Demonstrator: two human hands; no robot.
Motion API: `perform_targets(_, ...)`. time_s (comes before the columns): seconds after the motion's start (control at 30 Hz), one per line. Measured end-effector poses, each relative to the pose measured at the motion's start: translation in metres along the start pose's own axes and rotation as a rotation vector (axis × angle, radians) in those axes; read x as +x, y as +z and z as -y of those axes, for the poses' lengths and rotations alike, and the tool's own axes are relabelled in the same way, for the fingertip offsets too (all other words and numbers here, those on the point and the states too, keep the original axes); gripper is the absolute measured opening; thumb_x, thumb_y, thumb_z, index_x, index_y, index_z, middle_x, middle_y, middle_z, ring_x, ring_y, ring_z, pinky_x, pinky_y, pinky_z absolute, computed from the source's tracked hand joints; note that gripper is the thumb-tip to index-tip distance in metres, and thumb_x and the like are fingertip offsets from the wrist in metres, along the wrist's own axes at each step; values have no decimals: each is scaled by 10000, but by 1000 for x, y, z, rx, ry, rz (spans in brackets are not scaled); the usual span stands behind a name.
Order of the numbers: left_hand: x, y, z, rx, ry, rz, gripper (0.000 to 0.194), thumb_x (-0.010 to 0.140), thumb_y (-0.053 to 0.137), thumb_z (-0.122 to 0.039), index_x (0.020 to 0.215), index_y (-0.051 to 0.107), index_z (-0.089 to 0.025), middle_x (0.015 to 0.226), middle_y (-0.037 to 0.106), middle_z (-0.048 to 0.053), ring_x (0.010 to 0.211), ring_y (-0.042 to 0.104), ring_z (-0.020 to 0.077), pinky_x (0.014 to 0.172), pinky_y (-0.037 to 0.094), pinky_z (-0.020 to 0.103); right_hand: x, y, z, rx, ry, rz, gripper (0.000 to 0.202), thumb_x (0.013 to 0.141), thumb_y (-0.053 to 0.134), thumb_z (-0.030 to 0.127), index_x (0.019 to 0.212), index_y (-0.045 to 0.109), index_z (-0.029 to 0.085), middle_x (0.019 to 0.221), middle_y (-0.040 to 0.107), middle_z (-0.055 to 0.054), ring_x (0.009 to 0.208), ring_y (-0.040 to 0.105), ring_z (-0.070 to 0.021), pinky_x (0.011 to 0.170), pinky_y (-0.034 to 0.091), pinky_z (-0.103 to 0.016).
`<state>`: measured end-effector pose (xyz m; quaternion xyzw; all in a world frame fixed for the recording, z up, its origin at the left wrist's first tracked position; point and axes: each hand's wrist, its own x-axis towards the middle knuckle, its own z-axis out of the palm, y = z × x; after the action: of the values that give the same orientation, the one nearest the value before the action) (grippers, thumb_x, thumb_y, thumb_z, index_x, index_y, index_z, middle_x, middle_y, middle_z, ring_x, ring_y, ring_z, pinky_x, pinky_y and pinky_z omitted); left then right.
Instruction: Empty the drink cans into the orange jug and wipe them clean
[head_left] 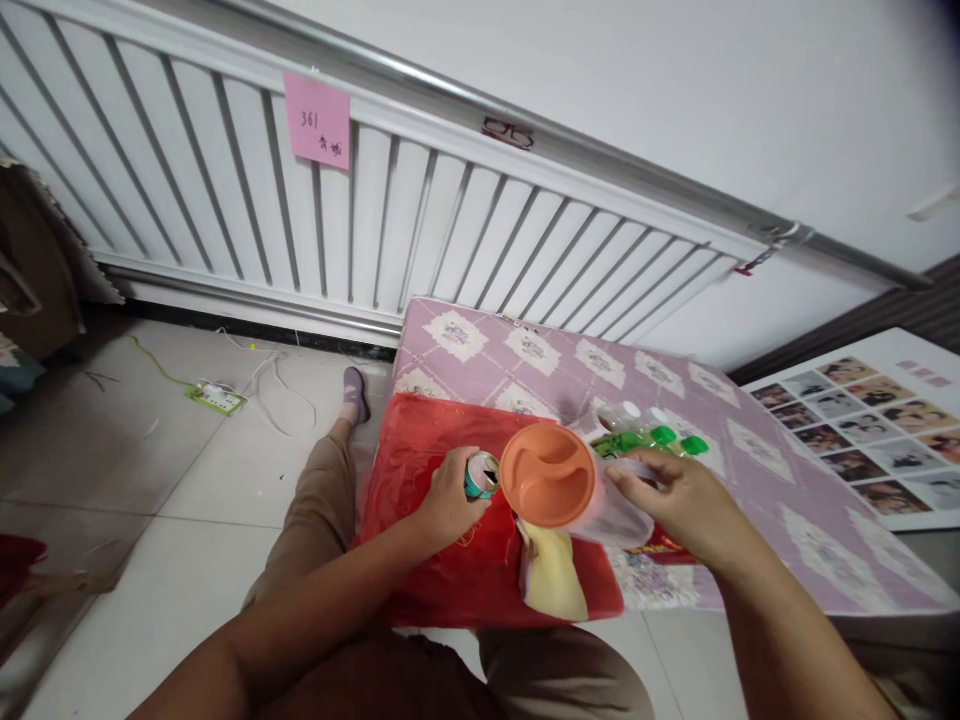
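My left hand (450, 503) is wrapped round the side of an opened drink can (481, 476), whose silver top and teal side show. Close to its right is a translucent plastic pitcher (621, 520) with an orange lid (549, 472), which faces up towards me. My right hand (679, 495) grips the pitcher's handle. Whether the can touches the lid, I cannot tell. Below the lid lies a folded yellow cloth (553, 575) on a red plastic sheet (427, 425). Several small bottles (664, 437) with green and white caps are behind the pitcher, partly hidden by it.
A purple patterned tablecloth (757, 455) covers the table, with a white radiator (420, 215) along its far side. A pink note (318, 120) hangs there. At right stands a photo board (870, 425). A power strip (215, 396) and cords lie on the floor at left.
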<state>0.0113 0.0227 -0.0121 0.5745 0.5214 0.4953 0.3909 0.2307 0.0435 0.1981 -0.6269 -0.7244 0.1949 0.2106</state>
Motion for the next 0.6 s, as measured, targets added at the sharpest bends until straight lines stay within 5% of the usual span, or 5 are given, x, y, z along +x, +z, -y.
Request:
perform_targets(0.1, -1, -1, -1, -15, 0, -4, 730, 626, 720, -25, 1281, 467, -225, 1333, 556, 96, 1280, 530, 276, 1117, 403, 465, -2, -5, -6, 123, 76, 19, 304, 715, 683, 499, 694, 688, 195, 640, 655, -24, 576, 568, -174, 523, 468, -285)
perform_targets(0.37, -8, -4, 9, -26, -54, 47, 694, 637, 694, -39, 1271, 474, -214, 1293, 573, 77, 1229, 560, 246, 1109, 422, 441, -4, -11, -37, 438, 253, -291, 311, 669, 758, 504, 679, 661, 209, 651, 640, -55, 587, 551, -198, 547, 437, -321)
perform_targets(0.6, -12, 0, 23, 1, -52, 36, 690, 614, 676, -19, 1250, 472, -192, 1261, 585, 81, 1214, 579, 247, 1117, 419, 461, 15, 29, -58, 694, 267, -616, 360, 700, 712, 559, 617, 559, 244, 568, 533, 18, 534, 468, -157, 527, 375, -292)
